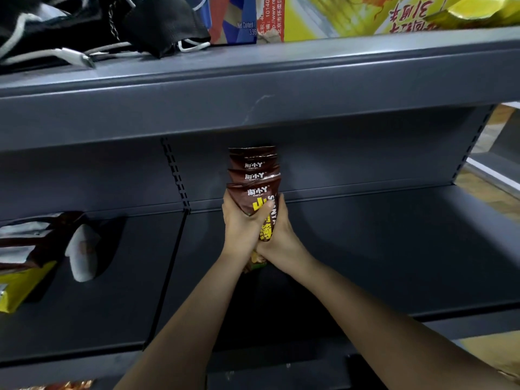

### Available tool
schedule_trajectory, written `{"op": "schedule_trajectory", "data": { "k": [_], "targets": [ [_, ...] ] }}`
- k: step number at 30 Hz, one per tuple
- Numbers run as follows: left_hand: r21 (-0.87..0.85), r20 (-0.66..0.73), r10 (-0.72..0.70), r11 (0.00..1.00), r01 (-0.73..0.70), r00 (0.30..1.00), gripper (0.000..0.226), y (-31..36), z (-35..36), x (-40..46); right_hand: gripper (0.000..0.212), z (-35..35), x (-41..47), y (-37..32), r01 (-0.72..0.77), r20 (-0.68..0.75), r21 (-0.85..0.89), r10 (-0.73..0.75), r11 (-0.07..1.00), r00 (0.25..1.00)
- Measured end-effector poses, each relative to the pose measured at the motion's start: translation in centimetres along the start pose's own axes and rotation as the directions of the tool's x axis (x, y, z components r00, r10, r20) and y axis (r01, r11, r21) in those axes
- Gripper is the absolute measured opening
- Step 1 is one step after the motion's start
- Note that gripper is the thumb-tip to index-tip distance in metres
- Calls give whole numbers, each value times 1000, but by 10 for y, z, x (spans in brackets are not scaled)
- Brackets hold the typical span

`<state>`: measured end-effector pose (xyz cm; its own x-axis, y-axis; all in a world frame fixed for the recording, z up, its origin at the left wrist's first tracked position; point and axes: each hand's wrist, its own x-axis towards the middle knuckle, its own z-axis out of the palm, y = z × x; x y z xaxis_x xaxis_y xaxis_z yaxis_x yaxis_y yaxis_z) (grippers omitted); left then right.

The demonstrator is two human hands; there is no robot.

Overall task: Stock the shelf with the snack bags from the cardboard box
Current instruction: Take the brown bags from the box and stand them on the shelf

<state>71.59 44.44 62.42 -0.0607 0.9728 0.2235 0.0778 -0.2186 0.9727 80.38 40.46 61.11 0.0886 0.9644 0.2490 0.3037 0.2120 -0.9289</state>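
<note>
Several brown snack bags [254, 175] with white and yellow print are fanned in a stack near the back of the dark grey shelf [365, 249]. My left hand [242, 229] grips the stack from the left, thumb across the front bag. My right hand [281, 235] grips it from the right. The bags' lower ends are hidden between my palms. The cardboard box is out of view.
More snack bags [28, 249], brown, silver and yellow, lie at the left of the same shelf beside a white packet [81, 251]. The upper shelf [253, 88] overhangs close above, holding black cloth items [98, 26] and colourful cartons [337, 15].
</note>
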Motion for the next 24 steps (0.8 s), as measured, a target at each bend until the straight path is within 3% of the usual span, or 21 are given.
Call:
{"op": "schedule_trajectory", "data": {
  "k": [4, 6, 8, 15, 17, 24],
  "targets": [
    [96, 41, 3, 995, -7, 999, 107, 4, -3, 8, 101, 0, 1, -1, -5, -24, 62, 6, 998, 1000],
    [118, 66, 11, 993, -18, 998, 109, 6, -5, 10, 96, 0, 0, -3, 12, -29, 77, -10, 997, 1000],
    [104, 85, 13, 994, -22, 996, 107, 6, -7, 10, 94, -1, -1, -3, 20, -15, 64, -19, 998, 1000],
    [-29, 67, 20, 999, -18, 998, 88, 10, -9, -4, 120, -17, -9, 1, 22, 172, -45, -14, 999, 985],
    [-56, 92, 34, 998, -29, 995, 87, 9, -10, -10, 122, -17, -9, 2, 24, 164, -36, -18, 999, 986],
    [16, 236, 31, 999, -36, 971, 108, 0, -16, -23, 98, -10, -13, 6, -47, 37, 121, 43, 991, 998]
  ]
}}
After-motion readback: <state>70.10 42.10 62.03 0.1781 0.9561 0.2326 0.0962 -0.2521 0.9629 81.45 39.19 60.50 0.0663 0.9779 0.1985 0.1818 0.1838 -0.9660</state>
